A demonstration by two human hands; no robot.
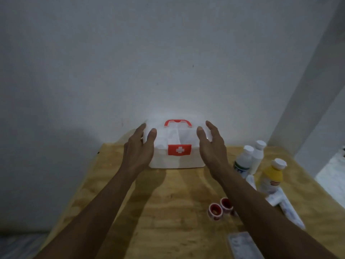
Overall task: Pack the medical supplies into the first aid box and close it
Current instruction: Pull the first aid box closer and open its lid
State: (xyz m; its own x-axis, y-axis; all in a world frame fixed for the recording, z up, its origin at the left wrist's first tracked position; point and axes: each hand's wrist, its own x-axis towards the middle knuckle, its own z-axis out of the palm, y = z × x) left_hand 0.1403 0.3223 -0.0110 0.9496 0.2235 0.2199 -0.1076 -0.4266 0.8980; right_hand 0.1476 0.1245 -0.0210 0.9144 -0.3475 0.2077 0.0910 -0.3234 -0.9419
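Left hand [139, 148] is placed at the left end of the first aid box [177, 159], fingers nearly straight and spread, thumb laid over the lid's front left corner; real contact cannot be told, and nothing is clasped. Right hand [210, 146] is set likewise at the right end, fingers extended and relaxed, thumb over the lid near its front right corner; no hold is seen there either. The box is framed between the two hands. It is white and translucent, with its lid down, a red handle [178, 122] lying across the top, and a red latch [179, 149] with a white cross on the front face. The box stands at the far edge of the wooden table [168, 212], about mid-width, close to the grey wall [149, 53]. Supplies are seen lying outside the box, toward the right edge of the table. Two white bottles [250, 159] with white caps stand touching each other near the far right corner. A yellow bottle [271, 176] with a white cap is just beside them, nearer the front. White tubes or packets [283, 204] lie by the right edge; their kind cannot be made out. Two red-and-white tape rolls [221, 208] sit side by side, just left of the right forearm. A flat pale packet [240, 242] lies at the near edge, partly covered by that forearm.
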